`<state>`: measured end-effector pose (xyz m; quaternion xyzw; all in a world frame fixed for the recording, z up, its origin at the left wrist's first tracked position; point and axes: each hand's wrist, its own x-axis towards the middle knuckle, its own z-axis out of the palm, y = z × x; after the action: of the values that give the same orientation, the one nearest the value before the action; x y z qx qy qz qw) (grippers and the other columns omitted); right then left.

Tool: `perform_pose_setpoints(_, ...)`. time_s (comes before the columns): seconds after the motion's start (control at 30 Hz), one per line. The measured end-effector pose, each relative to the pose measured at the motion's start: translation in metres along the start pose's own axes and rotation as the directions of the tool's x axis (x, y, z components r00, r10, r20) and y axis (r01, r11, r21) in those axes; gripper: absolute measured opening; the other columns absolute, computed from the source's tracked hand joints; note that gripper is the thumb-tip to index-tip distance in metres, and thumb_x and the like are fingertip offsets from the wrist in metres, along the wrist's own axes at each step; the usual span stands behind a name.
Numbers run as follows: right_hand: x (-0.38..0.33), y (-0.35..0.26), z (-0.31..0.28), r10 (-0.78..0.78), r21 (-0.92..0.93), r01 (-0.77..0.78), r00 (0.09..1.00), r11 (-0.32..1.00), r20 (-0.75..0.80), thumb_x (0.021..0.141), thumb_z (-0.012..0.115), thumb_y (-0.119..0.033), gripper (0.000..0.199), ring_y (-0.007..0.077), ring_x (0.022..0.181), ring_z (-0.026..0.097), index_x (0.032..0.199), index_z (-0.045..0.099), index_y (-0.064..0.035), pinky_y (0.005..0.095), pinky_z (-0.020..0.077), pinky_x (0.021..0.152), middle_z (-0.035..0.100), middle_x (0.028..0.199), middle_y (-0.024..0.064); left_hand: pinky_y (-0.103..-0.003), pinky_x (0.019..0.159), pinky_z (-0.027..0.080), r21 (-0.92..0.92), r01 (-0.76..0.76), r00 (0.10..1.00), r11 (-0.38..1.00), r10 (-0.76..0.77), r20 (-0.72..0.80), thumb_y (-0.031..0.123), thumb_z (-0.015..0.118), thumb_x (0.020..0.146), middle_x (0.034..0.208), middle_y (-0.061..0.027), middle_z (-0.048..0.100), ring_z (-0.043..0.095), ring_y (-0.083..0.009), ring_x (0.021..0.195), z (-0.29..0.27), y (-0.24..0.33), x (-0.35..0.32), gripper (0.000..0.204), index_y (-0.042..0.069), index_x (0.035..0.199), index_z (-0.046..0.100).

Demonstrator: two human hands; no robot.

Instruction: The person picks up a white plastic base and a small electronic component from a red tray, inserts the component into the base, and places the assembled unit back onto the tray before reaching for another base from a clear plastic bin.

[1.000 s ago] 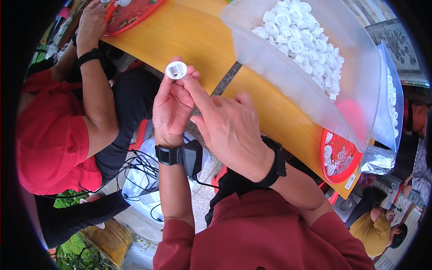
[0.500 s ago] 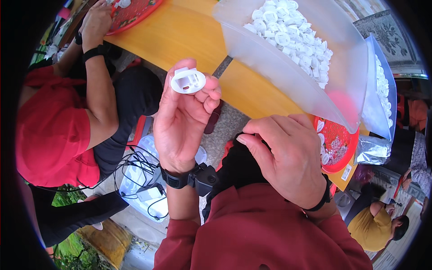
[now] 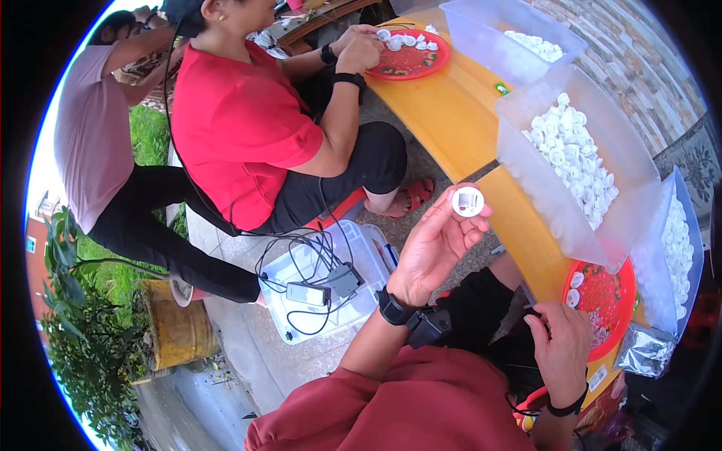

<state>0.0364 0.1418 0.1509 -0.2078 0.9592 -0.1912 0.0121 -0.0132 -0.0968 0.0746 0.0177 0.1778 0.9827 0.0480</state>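
My left hand is raised, pinching a round white plastic part between thumb and fingers. The part's disc face, with a small rectangular opening, is turned up toward me. Lower on the right, my right hand is bent with thumb and fingers drawn together; whether anything small is between them is hidden. It is beside a red round tray holding a few white parts and a scatter of tiny pale pieces. Black bands are on both my wrists.
A clear bin heaped with white parts stands on the yellow table, with more bins behind and right. A foil packet lies near. A co-worker in red works at another red tray. A plastic box with cables sits on the floor.
The view has swung left, bringing more of the co-worker and floor box into sight. My left hand still holds the white part, now turned more face-on. My right hand is lower, farther from it.
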Motion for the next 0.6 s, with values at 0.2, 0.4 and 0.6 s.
perform_pose_setpoints(0.2, -0.065, 0.049, 0.018, 0.073, -0.017, -0.071, 0.963, 0.997, 0.259, 0.077, 0.072, -0.011, 0.027, 0.0361, 0.086, 0.058, 0.099, 0.06, -0.0022, 0.0434, 0.0424, 0.075, 0.062, 0.088, 0.0163, -0.028, 0.081, 0.052, 0.005, -0.014, 1.0, 1.0, 0.014, 0.013, 0.03, 0.045, 0.102, 0.11, -0.0151, 0.063, 0.062, -0.0192, 0.092, 0.017, -0.009, -0.02, 0.032, 0.006, 0.122, 0.052)
perform_pose_setpoints(0.4, -0.113, 0.1, 0.036, 0.152, 0.009, -0.162, 0.943, 0.987, 0.295, 0.07, 0.077, -0.009, 0.035, 0.0359, 0.081, 0.059, 0.1, 0.06, -0.0007, 0.0442, 0.045, 0.07, 0.061, 0.084, 0.0176, -0.028, 0.08, 0.053, 0.02, -0.001, 0.999, 1.0, 0.0, 0.047, 0.031, 0.044, 0.102, 0.11, -0.0139, 0.064, 0.062, -0.0193, 0.092, 0.036, -0.013, -0.021, 0.032, 0.005, 0.119, 0.052)
perform_pose_setpoints(0.6, -0.16, 0.129, 0.029, 0.195, 0.097, -0.256, 0.888, 0.962, 0.415, 0.076, 0.072, -0.01, 0.039, 0.0363, 0.078, 0.058, 0.112, 0.058, -0.0013, 0.0447, 0.0475, 0.072, 0.057, 0.081, 0.019, -0.029, 0.077, 0.052, 0.014, 0.021, 0.998, 1.0, -0.022, 0.061, 0.03, 0.046, 0.101, 0.109, -0.013, 0.064, 0.061, -0.0196, 0.089, 0.042, -0.019, -0.028, 0.031, 0.006, 0.118, 0.053)
